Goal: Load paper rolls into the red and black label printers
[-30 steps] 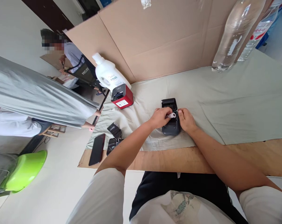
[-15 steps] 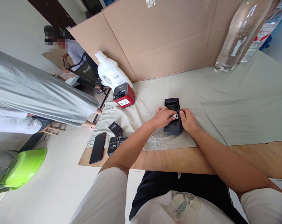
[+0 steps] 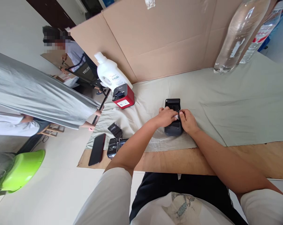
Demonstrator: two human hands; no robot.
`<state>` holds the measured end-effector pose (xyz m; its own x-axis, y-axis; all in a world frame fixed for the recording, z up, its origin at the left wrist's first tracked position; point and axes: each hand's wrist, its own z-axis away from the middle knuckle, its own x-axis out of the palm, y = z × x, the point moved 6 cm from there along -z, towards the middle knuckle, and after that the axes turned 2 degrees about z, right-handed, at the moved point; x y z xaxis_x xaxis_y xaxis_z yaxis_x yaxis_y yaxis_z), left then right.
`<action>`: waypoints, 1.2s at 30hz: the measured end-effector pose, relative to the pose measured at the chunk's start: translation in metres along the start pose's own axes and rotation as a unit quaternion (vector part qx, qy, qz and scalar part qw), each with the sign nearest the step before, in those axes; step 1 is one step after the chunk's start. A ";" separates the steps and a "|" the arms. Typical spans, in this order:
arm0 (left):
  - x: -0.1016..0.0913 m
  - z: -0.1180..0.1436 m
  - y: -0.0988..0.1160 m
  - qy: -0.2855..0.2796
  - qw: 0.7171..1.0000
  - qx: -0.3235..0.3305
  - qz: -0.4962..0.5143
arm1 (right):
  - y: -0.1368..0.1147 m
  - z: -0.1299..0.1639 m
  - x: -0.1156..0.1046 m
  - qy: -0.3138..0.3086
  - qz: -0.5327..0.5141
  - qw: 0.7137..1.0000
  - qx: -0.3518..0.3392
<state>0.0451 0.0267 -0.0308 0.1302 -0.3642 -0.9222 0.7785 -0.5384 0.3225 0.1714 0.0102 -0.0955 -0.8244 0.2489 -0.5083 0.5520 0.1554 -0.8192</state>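
Your left hand (image 3: 165, 117) and right hand (image 3: 187, 121) pinch the small white paper roll (image 3: 176, 117) over the open black printer (image 3: 173, 118) on the cloth (image 3: 225, 97); it's probably light and crushable, so grip its ends.

Mirrored letters, seemingly "PROJEK", are seen on a dark chair back (image 3: 86, 70). A white label with a QR code is borne by the red device (image 3: 123, 97), its print too small. Bottle (image 3: 111, 75) and water-bottle (image 3: 258, 39) labels stay unreadable.
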 end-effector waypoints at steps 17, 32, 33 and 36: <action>0.007 0.014 -0.030 0.217 0.948 0.051 0.227 | -0.006 0.004 0.008 -0.035 0.075 0.995 -0.059; -0.007 0.029 -0.036 0.393 0.906 0.014 0.160 | -0.006 0.005 0.004 -0.020 0.038 0.997 -0.057; -0.009 0.031 -0.040 0.415 0.892 0.007 0.180 | -0.006 0.005 0.004 -0.016 0.031 0.998 -0.057; -0.006 0.029 -0.051 0.400 0.870 -0.004 0.288 | -0.006 0.005 0.001 0.005 0.015 0.998 -0.057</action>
<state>-0.0131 0.0343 -0.0354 0.8836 0.0761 -0.4620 0.4463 -0.4352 0.7819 0.1670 0.0052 -0.0925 -0.8068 0.2637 -0.5287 0.5869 0.2547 -0.7686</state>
